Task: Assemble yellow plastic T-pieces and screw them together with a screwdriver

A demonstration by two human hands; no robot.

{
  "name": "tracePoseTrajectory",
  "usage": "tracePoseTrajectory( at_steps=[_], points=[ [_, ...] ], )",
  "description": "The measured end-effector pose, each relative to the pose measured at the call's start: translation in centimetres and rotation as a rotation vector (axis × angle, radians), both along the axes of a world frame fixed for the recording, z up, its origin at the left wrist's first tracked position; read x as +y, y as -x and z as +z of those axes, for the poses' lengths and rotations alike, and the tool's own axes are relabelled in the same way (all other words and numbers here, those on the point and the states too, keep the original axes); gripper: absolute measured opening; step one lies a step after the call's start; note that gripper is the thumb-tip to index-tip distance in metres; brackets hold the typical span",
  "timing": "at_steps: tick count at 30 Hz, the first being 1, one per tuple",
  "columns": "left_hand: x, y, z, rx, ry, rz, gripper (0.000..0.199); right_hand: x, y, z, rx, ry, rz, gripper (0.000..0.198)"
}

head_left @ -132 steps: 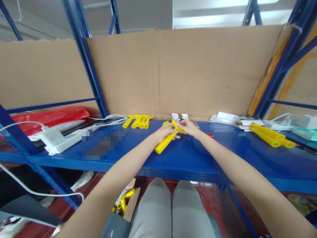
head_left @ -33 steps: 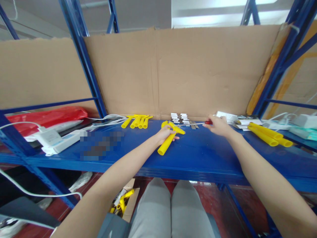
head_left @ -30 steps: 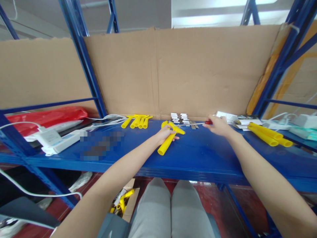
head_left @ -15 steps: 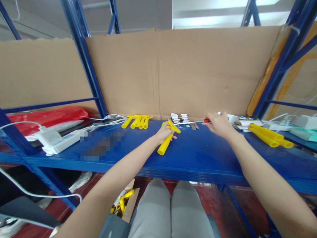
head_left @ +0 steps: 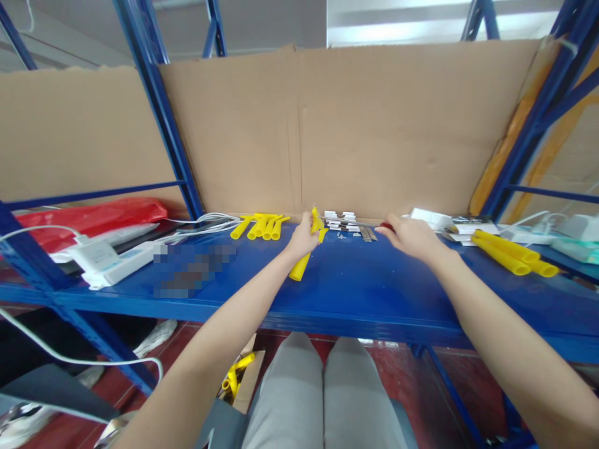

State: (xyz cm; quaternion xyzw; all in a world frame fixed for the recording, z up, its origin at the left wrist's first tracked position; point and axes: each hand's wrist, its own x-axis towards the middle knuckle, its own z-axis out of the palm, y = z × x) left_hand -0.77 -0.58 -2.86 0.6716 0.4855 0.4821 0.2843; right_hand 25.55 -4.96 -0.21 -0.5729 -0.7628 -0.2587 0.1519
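My left hand [head_left: 304, 236] is closed around a yellow T-shaped plastic tool [head_left: 300, 267], its round tube pointing down toward me and its crosspiece raised at the top. Pinched in my right hand [head_left: 408, 236] is a screwdriver with a red handle [head_left: 386, 226]; its thin shaft points left toward the yellow tool. Whether the tip touches the tool I cannot tell. Between the hands, small white boxes [head_left: 340, 219] stand in rows at the cardboard. Flat grey metal strips [head_left: 368, 234] and tiny metal pieces [head_left: 342, 236] lie in front of them.
Several yellow T-shaped tools [head_left: 260, 227] lie left of my hands. Yellow tubes [head_left: 508, 254] and a white box [head_left: 430, 218] are at the right. A power strip [head_left: 124, 264] and red bag [head_left: 93, 218] sit far left. A cardboard panel [head_left: 374, 125] backs the blue shelf [head_left: 355, 293].
My left hand has tilted the yellow tool, its crosspiece turning more upright and its tube end shifting left. My right hand has moved slightly left with the screwdriver.
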Motion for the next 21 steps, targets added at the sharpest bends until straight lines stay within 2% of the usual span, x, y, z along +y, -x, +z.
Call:
tracePoseTrajectory(
  at_steps=[3,7,11,16,21],
  points=[
    [0.1,0.3,0.1,0.007,-0.074,0.029,0.043,0.5,-0.2,-0.5,0.053,0.011,0.047,0.032],
    [0.2,0.5,0.2,0.019,-0.151,0.044,0.044,1.1,-0.5,-0.9,0.071,-0.042,0.069,0.023],
    [0.4,0.9,0.1,0.045,-0.206,0.035,0.045,0.7,-0.3,-0.8,0.043,-0.099,0.075,0.028],
    [1.0,1.3,-0.1,0.058,-0.259,0.025,0.044,0.5,0.0,-0.8,0.047,-0.072,0.100,0.034],
    [1.3,1.5,-0.2,0.010,-0.258,0.014,0.047,0.9,0.0,-1.1,0.078,-0.080,0.101,0.030]
  ],
)
